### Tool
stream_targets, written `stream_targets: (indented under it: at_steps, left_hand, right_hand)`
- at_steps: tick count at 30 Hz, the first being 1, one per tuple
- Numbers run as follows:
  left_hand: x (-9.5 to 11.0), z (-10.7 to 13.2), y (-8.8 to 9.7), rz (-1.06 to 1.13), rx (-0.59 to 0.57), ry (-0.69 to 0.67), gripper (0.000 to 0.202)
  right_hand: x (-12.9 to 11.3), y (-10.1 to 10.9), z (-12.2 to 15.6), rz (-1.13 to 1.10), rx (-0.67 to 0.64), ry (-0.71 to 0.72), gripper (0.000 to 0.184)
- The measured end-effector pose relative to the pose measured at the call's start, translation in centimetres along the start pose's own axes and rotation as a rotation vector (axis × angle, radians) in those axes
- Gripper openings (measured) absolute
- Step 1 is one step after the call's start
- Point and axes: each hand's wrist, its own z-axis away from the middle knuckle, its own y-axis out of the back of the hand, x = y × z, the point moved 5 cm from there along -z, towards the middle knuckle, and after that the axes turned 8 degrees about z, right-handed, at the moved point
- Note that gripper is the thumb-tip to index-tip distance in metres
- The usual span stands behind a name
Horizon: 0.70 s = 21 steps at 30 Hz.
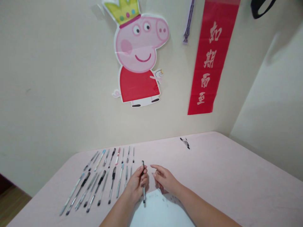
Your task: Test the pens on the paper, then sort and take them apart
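Observation:
My left hand (pixel 137 183) is closed around a gel pen (pixel 144 195) with a clear barrel and a dark upper end. The pen stands nearly upright in view, over the edge of a white sheet of paper (pixel 157 212) that carries small dark marks. Just to the right, my right hand (pixel 165 179) is apart from the pen. Its index finger is stretched toward the left hand, and the other fingers curl loosely; I see nothing in them. Left of my left hand, several pens (pixel 100 183) lie side by side in two rows.
A pink cloth (pixel 227 179) covers the table. Toward its back lie small black pen parts (pixel 185 143). Behind the table rises a wall with a cartoon pig cutout (pixel 139 82), a red banner (pixel 210 60) and a hanging purple strap (pixel 188 23).

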Motion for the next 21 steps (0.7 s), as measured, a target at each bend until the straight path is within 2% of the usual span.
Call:
stream_targets:
  at_steps: [4, 9, 14, 21]
  left_hand:
    - [-0.9, 0.4, -0.3, -0.078, -0.024, 0.082, 0.021]
    - [-2.3, 0.9, -0.5, -0.166, -0.109, 0.194, 0.006]
    - [-3.1, 1.0, -0.5, -0.236, -0.192, 0.257, 0.015]
    - [-3.2, 1.6, -0.7, -0.362, -0.201, 0.238, 0.023]
  right_hand:
    - [0.5, 0.2, -0.4, -0.083, 0.019, -0.099, 0.061]
    - [0.3, 0.5, -0.3, -0.242, 0.027, -0.193, 0.048]
    - [-0.2, 0.6, -0.1, -0.277, 0.014, -0.194, 0.048]
    - [-0.3, 0.9, -0.2, -0.309, 0.017, -0.178, 0.043]
